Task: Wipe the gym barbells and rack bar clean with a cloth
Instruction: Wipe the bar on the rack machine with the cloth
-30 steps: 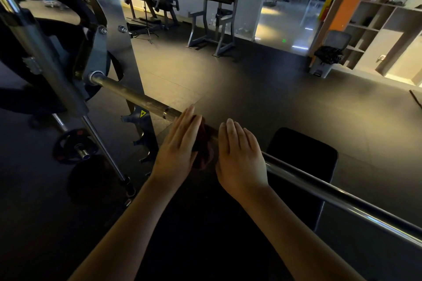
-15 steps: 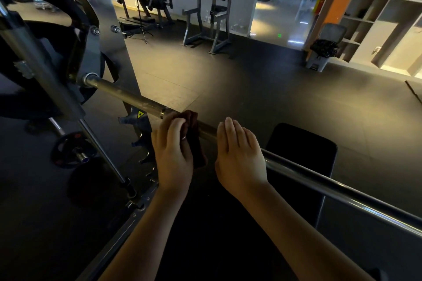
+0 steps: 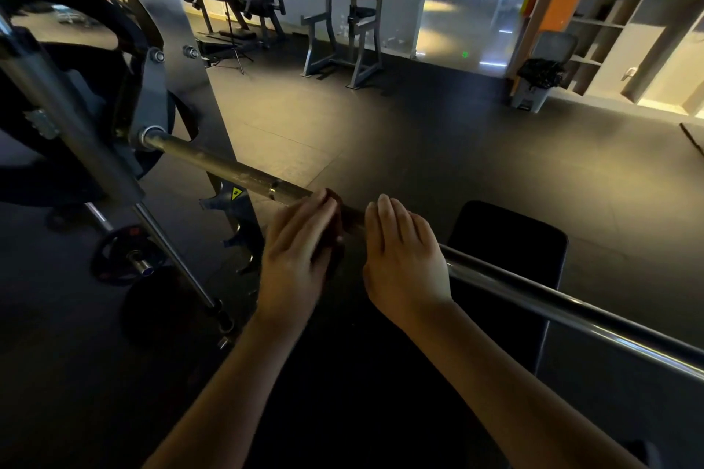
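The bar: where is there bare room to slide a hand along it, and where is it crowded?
Bare: the shiny bar from the right hand to the picture's right edge, over the black bench pad; also a shorter stretch from the left hand to the weight plate. Crowded: between the hands, where the cloth sits.

Bar: I saw the rack bar (image 3: 533, 291) slant from the rack at upper left down to the right edge, passing over the dark bench (image 3: 506, 236).
Left hand: the left hand (image 3: 297, 259) lay flat, fingers (image 3: 304, 219) straight, pressing a dark cloth (image 3: 341, 219) against the bar.
Right hand: the right hand (image 3: 407, 259) rested just beside it, fingers extended over bare metal.
Low left: I noted a small weight plate (image 3: 114, 259).
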